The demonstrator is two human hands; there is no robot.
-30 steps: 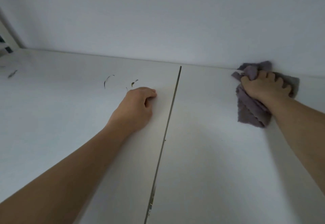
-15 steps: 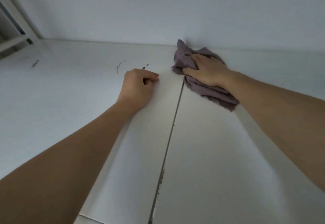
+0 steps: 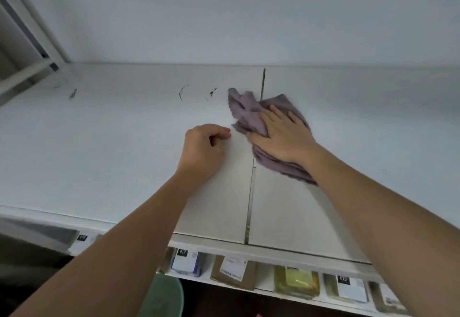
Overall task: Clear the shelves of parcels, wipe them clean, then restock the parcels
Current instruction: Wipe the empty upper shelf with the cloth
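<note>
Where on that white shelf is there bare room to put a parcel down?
The shelf top lies bare left of the left hand, out to the dark scuffs, and right of the cloth under the right hand. The lower shelf is crowded with parcels.

A: The shelf [image 3: 112, 157] is plain white, with a thin dark seam [image 3: 251, 192] and a few dark scuffs [image 3: 183, 92] in the upper middle of the frame.

B: And the cloth [image 3: 246, 110]?

A: Dull mauve-grey, no pattern.

B: Along the bottom edge?

A: A brown parcel [image 3: 234, 270] with a white label, a yellow one [image 3: 296, 280], and two white-and-blue ones [image 3: 186, 262] with small black tags. A green thing [image 3: 164, 296] sits below.
</note>
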